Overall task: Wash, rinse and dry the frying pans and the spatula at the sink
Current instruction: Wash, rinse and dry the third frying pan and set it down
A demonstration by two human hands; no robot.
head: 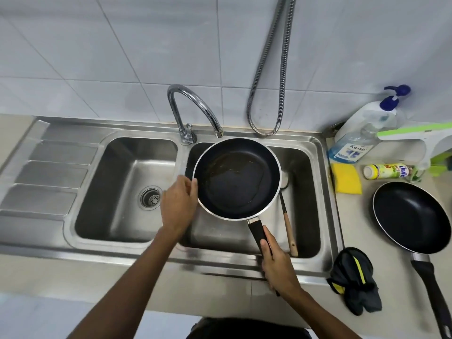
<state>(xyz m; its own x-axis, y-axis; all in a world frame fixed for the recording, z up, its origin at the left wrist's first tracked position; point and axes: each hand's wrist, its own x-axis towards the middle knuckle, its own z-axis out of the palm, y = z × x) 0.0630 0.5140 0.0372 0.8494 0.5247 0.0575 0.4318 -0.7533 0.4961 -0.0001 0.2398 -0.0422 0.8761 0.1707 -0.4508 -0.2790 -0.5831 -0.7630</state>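
A black frying pan point(236, 179) with a greasy film inside hangs over the right sink basin point(303, 192), under the tap spout. My right hand point(276, 266) grips its black handle. My left hand point(178, 204) holds the pan's left rim with thumb and fingertips. Under the pan, a spatula point(288, 227) with a wooden handle lies in the right basin, its head mostly hidden. A second black frying pan point(411, 216) sits on the counter at the right, handle pointing toward me.
The chrome tap point(193, 111) arches over the divider; no water shows. The left basin point(127, 189) has a drain strainer. On the right counter lie a yellow sponge point(347, 178), soap bottles point(359, 135), a small lying bottle point(385, 171) and a dark cloth point(354, 280).
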